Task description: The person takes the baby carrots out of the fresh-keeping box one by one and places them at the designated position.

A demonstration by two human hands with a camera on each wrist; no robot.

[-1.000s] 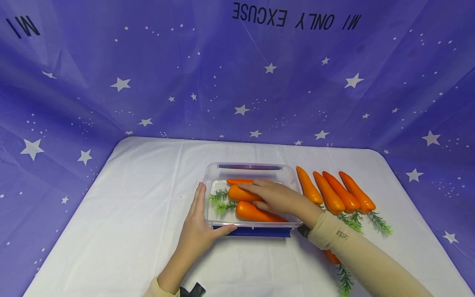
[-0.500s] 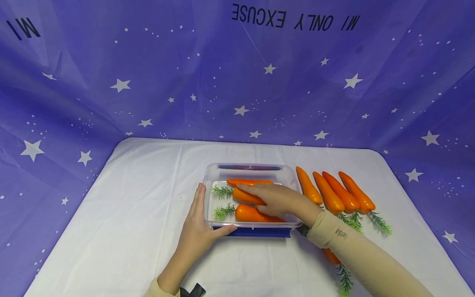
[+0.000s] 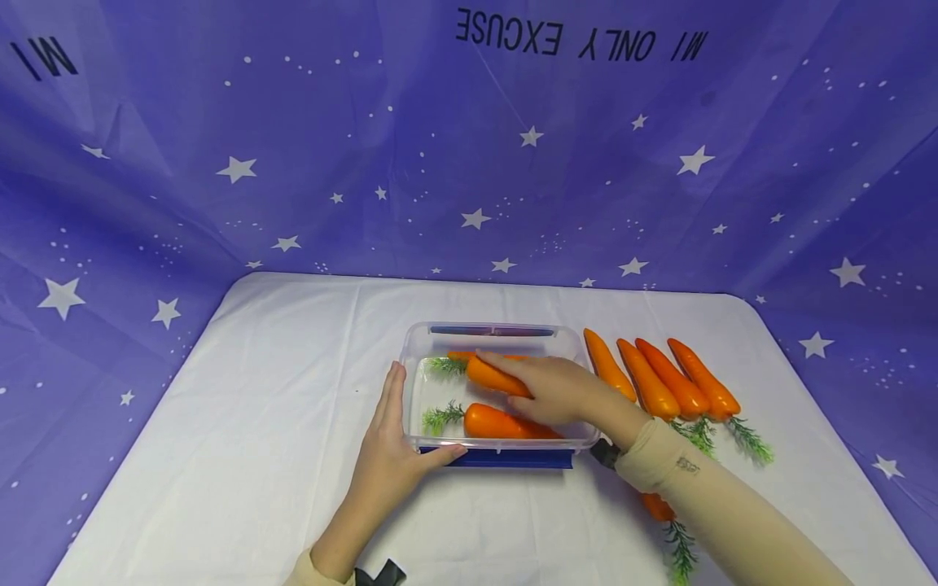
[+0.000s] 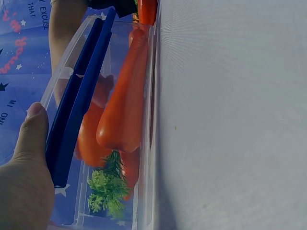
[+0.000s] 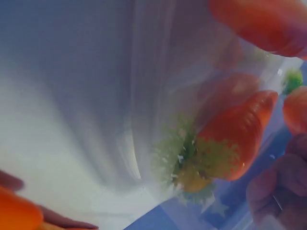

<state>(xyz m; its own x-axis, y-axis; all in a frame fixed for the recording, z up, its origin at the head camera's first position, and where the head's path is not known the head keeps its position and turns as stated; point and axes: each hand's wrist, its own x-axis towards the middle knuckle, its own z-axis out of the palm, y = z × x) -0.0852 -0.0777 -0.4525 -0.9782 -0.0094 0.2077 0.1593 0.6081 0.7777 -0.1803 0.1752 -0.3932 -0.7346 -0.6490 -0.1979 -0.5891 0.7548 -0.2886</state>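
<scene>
A clear plastic box (image 3: 412,407) with blue latches lies on the table, three carrots visible inside. My right hand (image 3: 553,387) reaches into it and grips the middle carrot (image 3: 489,374), whose leafy top points left. Behind that one, another carrot (image 3: 456,356) shows only in part. Along the front wall lies a glossy carrot (image 3: 498,422), also seen through the plastic in the left wrist view as an orange carrot (image 4: 122,105). My left hand (image 3: 388,448) rests against the box's front left corner, fingers straight along the left wall, thumb (image 4: 29,132) by the front blue latch (image 4: 81,105).
Several carrots (image 3: 674,378) lie in a row right of the box, leafy tops toward me. One more carrot (image 3: 657,506) is partly hidden under my right forearm. A white cloth (image 3: 278,423) covers the table, with a purple starry curtain (image 3: 469,163) around it.
My right hand has shifted the middle carrot rightward and toward the back, so it now covers much of the back carrot. The front carrot's leaves have parted from it. The left hand stays put.
</scene>
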